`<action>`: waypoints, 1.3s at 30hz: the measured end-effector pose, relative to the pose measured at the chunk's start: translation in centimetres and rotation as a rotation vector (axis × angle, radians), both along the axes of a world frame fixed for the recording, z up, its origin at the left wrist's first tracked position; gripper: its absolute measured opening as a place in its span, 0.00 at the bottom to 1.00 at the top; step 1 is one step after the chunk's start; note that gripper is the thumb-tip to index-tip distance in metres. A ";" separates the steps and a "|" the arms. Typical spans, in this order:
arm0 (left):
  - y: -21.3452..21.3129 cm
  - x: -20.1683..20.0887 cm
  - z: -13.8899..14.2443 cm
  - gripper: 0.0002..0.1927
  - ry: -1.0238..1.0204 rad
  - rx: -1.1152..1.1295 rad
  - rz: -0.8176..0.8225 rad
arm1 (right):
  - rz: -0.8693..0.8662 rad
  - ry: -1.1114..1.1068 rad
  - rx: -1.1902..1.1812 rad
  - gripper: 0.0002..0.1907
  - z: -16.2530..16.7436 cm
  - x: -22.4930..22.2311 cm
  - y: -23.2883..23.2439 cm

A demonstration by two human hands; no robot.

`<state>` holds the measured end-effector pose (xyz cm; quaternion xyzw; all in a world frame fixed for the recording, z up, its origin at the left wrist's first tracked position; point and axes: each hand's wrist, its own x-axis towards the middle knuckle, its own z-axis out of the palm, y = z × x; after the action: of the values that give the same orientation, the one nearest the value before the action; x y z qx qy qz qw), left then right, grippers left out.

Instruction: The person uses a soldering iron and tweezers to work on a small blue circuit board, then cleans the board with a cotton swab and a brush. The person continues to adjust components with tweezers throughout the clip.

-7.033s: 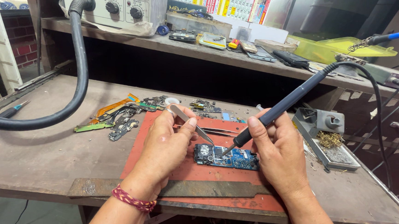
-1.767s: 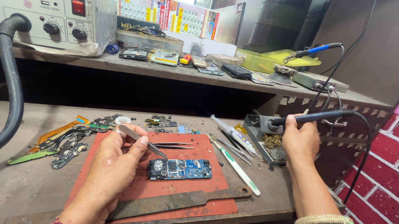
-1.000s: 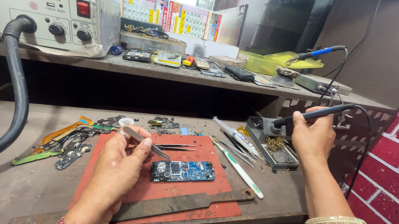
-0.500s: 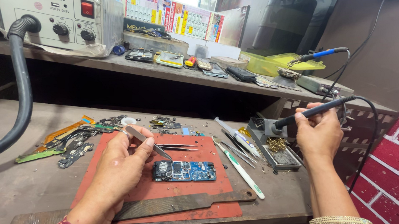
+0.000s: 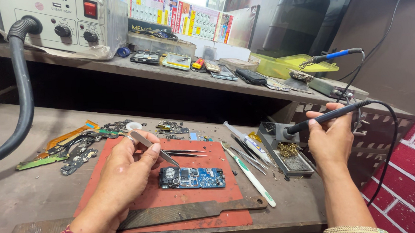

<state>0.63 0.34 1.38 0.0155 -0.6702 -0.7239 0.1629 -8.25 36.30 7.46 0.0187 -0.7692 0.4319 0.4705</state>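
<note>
Head view shows the left hand (image 5: 125,179) pinching slim steel tweezers (image 5: 155,149) over the small blue circuit board (image 5: 192,178) lying on the red mat (image 5: 150,201), a light, stiff, fragile piece best gripped by its edges, while the right hand (image 5: 331,140) clasps the black soldering iron (image 5: 330,115).

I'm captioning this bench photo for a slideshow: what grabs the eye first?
The blue circuit board on the red mat, with tweezers in the left hand poised over it. To the right, the right hand holds a soldering iron at its stand.
</note>
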 end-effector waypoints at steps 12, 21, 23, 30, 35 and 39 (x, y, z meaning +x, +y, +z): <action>0.0 0.0 -0.3 0.07 0.053 0.028 -0.012 | -0.060 -0.008 0.040 0.19 -0.6 0.3 -0.1; 0.0 1.2 -0.3 0.06 0.028 0.007 -0.005 | -0.194 -0.090 0.028 0.14 -2.4 1.1 0.0; 0.2 1.2 -0.2 0.06 0.047 -0.002 0.002 | -0.193 -0.101 -0.008 0.15 -2.7 1.1 0.2; 0.3 1.0 -0.2 0.07 0.083 -0.002 -0.013 | -0.049 -0.105 -0.132 0.25 -3.7 0.5 0.6; 0.4 1.2 -0.5 0.07 0.044 -0.021 0.006 | 0.009 -0.121 -0.199 0.32 -4.3 0.4 0.4; 0.4 1.3 -0.6 0.07 0.043 -0.015 -0.008 | -0.127 -0.235 -0.182 0.36 -4.8 1.0 0.1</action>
<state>1.97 0.75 0.80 -0.0040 -0.6721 -0.7196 0.1741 -7.26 36.39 2.64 -0.1234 -0.7765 0.4682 0.4033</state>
